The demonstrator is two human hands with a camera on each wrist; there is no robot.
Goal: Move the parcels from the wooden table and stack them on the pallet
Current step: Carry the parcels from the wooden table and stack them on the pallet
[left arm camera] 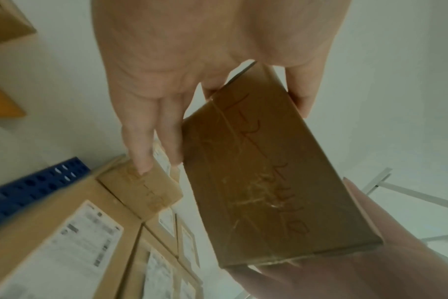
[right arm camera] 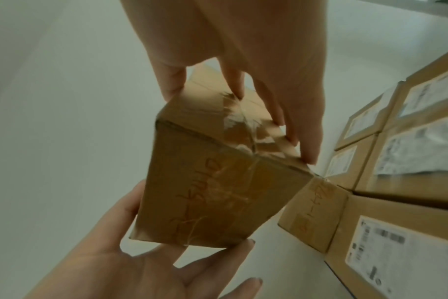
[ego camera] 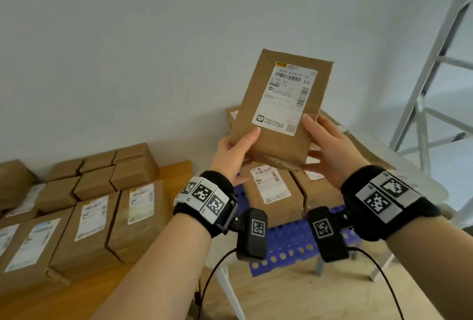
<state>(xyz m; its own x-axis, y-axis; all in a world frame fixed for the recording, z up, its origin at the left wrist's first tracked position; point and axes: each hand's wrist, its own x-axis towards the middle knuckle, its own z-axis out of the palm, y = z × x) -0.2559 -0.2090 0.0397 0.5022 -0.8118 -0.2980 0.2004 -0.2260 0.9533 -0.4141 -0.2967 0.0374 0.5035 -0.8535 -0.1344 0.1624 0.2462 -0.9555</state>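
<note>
Cardboard parcel [ego camera: 277,114]: white label reads "D106", "XSL"
Grip: left hand [ego camera: 231,155] and right hand [ego camera: 332,150] clasp its lower corners
Below grip: blue pallet [ego camera: 289,245] carrying labelled parcels [ego camera: 273,191]

A brown parcel [ego camera: 279,109] is held up before the pale wall, label facing the camera, gripped at its lower corners by the left hand [ego camera: 234,152] and right hand [ego camera: 330,148]. Below it, parcels are stacked on a blue pallet [ego camera: 291,240] (perforated). More parcels are lined on the wooden table [ego camera: 176,168] at left.
</note>
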